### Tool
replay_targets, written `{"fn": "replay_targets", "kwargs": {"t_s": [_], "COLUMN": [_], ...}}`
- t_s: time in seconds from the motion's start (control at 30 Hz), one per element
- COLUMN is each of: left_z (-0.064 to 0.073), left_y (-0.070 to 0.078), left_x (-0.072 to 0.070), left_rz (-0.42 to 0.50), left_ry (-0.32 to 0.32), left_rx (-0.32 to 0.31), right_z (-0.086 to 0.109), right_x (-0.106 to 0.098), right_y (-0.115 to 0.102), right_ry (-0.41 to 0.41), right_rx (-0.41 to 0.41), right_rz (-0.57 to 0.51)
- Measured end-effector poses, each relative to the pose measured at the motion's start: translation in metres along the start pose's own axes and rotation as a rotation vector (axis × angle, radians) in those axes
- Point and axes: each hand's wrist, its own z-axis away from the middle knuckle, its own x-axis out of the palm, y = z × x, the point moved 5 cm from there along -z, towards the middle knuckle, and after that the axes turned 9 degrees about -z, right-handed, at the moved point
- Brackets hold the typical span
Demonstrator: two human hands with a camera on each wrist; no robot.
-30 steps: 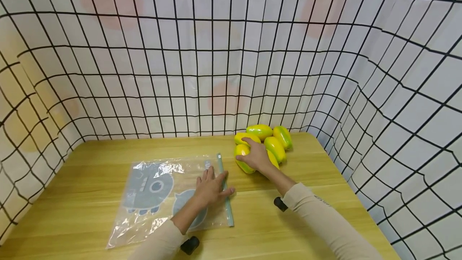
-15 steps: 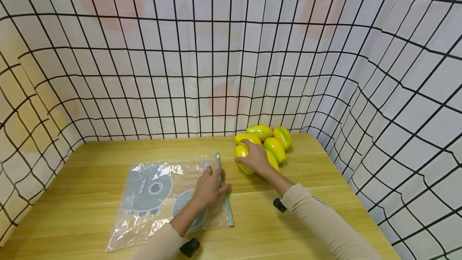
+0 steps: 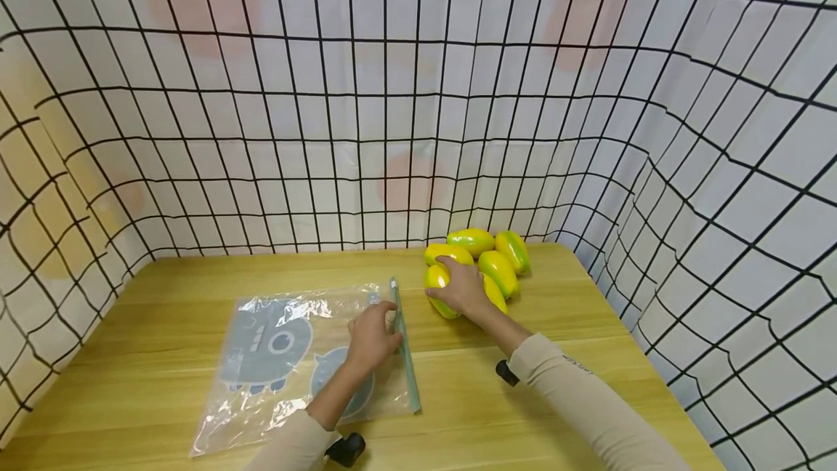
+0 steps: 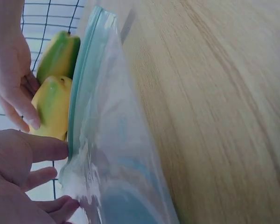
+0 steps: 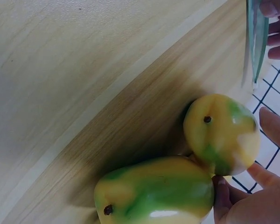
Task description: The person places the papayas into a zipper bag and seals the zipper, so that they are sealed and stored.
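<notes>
In the head view a clear zip bag (image 3: pixel 275 402) with blue cartoon prints lies flat. My left hand (image 3: pixel 373 336) pinches its green zip edge (image 3: pixel 407 362), which stands slightly raised in the left wrist view. My right hand (image 3: pixel 466 288) lies over a cluster of yellow-green mangoes, its thumb and fingers curled around the front-left mango (image 3: pixel 437 278). In the right wrist view the fingers touch this round-looking mango (image 5: pixel 217 133), and another mango (image 5: pixel 156 191) lies against it. The right hand partly covers one mango (image 3: pixel 493 294) behind it.
Other mangoes sit close by, including one at the back (image 3: pixel 471 241) and one at the right (image 3: pixel 513 251). A black wire grid (image 3: pixel 386 137) backed by white cloth encloses the wooden table (image 3: pixel 549 413) on the back and sides.
My left hand has gone from lying spread on the bag to curling its fingers at the zip edge, shifting slightly left and tilting the edge. The right hand stays at the mango.
</notes>
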Motion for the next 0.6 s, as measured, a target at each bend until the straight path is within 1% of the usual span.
{"fn": "replay_targets", "kwargs": {"t_s": [0.07,0.13,0.23,0.3,0.43,0.53,0.6], "left_z": [0.0,0.001,0.002,0.003,0.003,0.004,0.003], "left_y": [-0.002,-0.004,-0.008,-0.01,-0.015,-0.018,-0.019], "left_x": [-0.001,-0.001,0.0,0.0,0.002,0.005,0.005], "left_rz": [0.014,0.05,0.124,0.174,0.245,0.326,0.364], "left_ry": [0.001,-0.02,-0.077,-0.113,-0.157,-0.177,-0.183], "left_rx": [-0.034,-0.066,-0.121,-0.144,-0.166,-0.176,-0.189], "right_z": [0.0,0.0,-0.001,-0.001,-0.001,0.0,0.0], "right_x": [0.0,0.001,0.001,0.001,0.002,0.001,0.001], "right_y": [0.0,0.001,0.002,0.003,0.002,-0.001,-0.004], "right_ry": [0.0,-0.001,0.001,0.006,0.018,0.028,0.036], "right_rx": [-0.002,-0.002,-0.007,-0.012,-0.037,-0.055,-0.066], "right_rz": [0.01,0.018,0.032,0.036,0.043,0.026,0.005]}}
